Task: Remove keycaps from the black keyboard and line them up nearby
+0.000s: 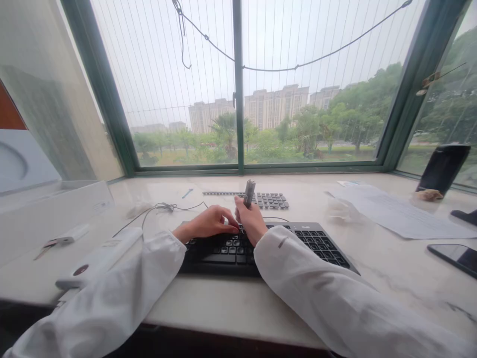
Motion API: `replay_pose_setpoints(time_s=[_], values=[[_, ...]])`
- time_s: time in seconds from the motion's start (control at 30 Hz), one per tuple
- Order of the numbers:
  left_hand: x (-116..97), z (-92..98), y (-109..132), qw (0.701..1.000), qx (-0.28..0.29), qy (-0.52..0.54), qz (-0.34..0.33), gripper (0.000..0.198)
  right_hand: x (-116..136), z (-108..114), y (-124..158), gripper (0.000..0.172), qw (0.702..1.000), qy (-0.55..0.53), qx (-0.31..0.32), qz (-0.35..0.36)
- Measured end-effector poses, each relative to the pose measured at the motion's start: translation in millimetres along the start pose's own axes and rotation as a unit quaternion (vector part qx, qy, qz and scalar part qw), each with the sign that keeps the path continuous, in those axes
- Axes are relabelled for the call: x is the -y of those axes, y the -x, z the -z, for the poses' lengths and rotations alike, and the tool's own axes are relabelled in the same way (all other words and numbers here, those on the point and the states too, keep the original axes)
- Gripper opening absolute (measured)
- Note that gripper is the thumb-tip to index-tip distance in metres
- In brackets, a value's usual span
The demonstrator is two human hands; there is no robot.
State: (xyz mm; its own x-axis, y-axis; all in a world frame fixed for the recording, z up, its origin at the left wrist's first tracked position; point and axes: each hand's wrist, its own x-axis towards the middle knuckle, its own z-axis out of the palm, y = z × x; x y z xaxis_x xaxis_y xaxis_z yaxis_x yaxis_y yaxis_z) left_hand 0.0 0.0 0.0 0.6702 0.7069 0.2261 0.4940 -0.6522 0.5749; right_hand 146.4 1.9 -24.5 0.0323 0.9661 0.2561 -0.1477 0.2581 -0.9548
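Note:
A black keyboard lies on the pale counter in front of me. Some of its middle positions lack keycaps and show lighter round parts. My right hand is closed around an upright dark grey stick-like tool with a notched top end; its lower end is hidden by the hand, close above the keys. From the left, my left hand bends over the upper key rows, with thumb and fingertips brought together at the keys beside my right hand. Whatever those fingertips hold is hidden. Behind the keyboard, loose black keycaps lie in rows.
A tangled cable and a small blue item lie left of the keycaps. A white device and a key are at left. Papers, a phone and a dark upright object stand or lie at right.

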Motion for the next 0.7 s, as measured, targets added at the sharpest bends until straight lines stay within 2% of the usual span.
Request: replay_pose_setpoints(time_s=[0.17, 0.27, 0.33, 0.43, 0.57, 0.63, 0.7], values=[[3.3, -0.9, -1.8, 0.999, 0.009, 0.041, -0.007, 0.030, 8.9, -1.6, 9.0, 0.042, 0.994, 0.103, -0.010, 0.034], [4.2, -0.7, -2.3, 0.998, 0.015, 0.059, -0.004, 0.029, 9.2, -2.4, 9.1, 0.039, 0.993, 0.113, 0.000, 0.032], [4.4, -0.3, -2.1, 0.998, 0.013, 0.058, 0.008, 0.029, 5.7, -2.9, 5.4, 0.040, 0.996, 0.084, 0.000, 0.021], [5.1, 0.3, -1.8, 0.999, 0.005, 0.046, 0.030, 0.030, -0.3, -3.5, -2.4, 0.041, 0.999, -0.026, -0.012, -0.025], [5.7, 0.4, -1.8, 0.999, 0.003, 0.036, 0.040, 0.029, -1.7, -4.2, -7.2, 0.042, 0.982, -0.169, -0.009, -0.088], [4.2, 0.4, -1.7, 0.999, 0.006, 0.036, 0.038, 0.029, -0.7, -4.2, -5.6, 0.042, 0.984, -0.160, 0.004, -0.081], [1.5, 0.6, -1.1, 0.999, 0.012, 0.040, 0.030, 0.031, 0.4, -4.0, -2.3, 0.043, 0.995, -0.088, 0.021, -0.037]])
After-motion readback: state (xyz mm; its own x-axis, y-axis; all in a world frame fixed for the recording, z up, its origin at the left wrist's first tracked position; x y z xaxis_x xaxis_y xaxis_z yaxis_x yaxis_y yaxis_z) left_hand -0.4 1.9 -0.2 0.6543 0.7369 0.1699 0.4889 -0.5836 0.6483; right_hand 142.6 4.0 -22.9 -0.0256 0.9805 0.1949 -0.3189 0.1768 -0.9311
